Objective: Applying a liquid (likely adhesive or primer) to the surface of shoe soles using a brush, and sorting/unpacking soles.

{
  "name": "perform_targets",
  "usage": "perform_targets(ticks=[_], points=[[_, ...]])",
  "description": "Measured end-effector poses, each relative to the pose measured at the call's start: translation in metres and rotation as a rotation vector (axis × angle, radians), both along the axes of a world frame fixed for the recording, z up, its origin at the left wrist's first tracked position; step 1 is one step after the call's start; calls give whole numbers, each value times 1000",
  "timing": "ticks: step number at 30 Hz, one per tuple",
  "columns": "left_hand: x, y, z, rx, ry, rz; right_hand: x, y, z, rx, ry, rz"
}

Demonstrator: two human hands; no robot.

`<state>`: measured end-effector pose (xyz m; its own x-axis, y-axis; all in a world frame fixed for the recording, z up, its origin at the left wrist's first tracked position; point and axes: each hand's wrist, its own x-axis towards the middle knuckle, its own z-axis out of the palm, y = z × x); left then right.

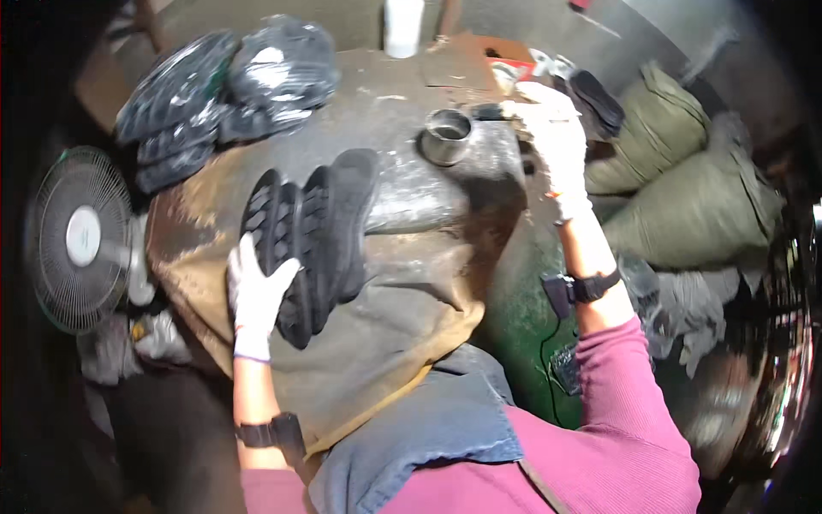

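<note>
Several black shoe soles lie side by side, overlapping, on the worn work table. My left hand, in a white glove, grips the leftmost sole, with the fingers at its outer edge and the thumb across it. My right hand, also gloved, is raised at the table's far right edge. Its fingers are closed around a short brush-like tool with a dark end; its exact kind is unclear. Just left of that tool stands a round metal cup.
Plastic-wrapped dark soles are piled at the back left. A fan stands left of the table. An open cardboard box and a white cylinder are at the back. Green sacks lie to the right, with a dark shoe nearby.
</note>
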<state>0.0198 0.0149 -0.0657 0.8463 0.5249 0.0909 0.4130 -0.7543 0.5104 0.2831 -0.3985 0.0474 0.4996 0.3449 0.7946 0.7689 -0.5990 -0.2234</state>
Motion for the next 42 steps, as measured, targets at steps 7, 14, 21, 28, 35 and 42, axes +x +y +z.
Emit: perform_targets(ticks=[7, 14, 21, 28, 35, 42], points=[[-22, 20, -25, -59, -54, 49, 45, 31, -36, -95, 272, -67], [-49, 93, -2, -1451, -337, 0, 67, 66, -74, -383, 435, -206], [-50, 24, 64, -2110, -795, -489, 76, 70, -82, -298, 197, -109], [11, -31, 80, -2303, -693, -567, 93, 3, -111, 1254, 912, 320], [17, -64, 57, -2419, -244, -301, -18, 115, -45, 394, 519, 230], [15, -73, 59, -2376, -71, -385, -18, 150, -61, 425, 472, 222]])
